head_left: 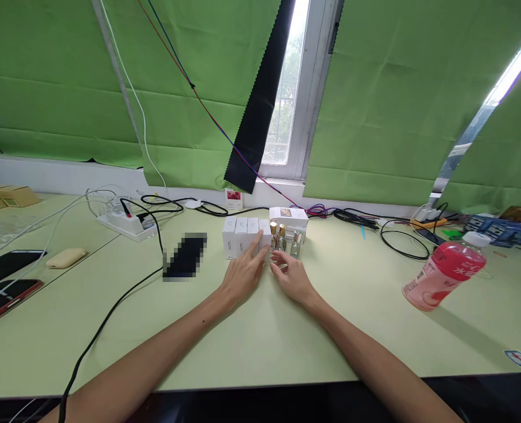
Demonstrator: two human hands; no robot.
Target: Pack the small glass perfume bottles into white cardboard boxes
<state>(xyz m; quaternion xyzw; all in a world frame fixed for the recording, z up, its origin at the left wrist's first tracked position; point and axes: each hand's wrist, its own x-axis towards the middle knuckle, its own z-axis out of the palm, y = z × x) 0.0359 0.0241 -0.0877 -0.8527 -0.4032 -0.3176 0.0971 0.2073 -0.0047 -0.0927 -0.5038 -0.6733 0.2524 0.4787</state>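
Note:
Several small white boxes stand upright in a tight row. My left hand is open at the right end of the row, its index finger stretched over the front of the rightmost box. My right hand is beside it, fingers bent and slightly apart, fingertips close to that box's lower right side and the foot of the nearest bottle. Small clear glass bottles with gold caps stand just behind my right fingers. Another glass bottle with a silvery cap is to their right. The fingertips partly hide the bottle bases.
Behind the bottles lies a larger white box. A pink drink bottle stands at right. At left are a pixelated dark object, a power strip, a beige case and phones. Black cables run along the wall.

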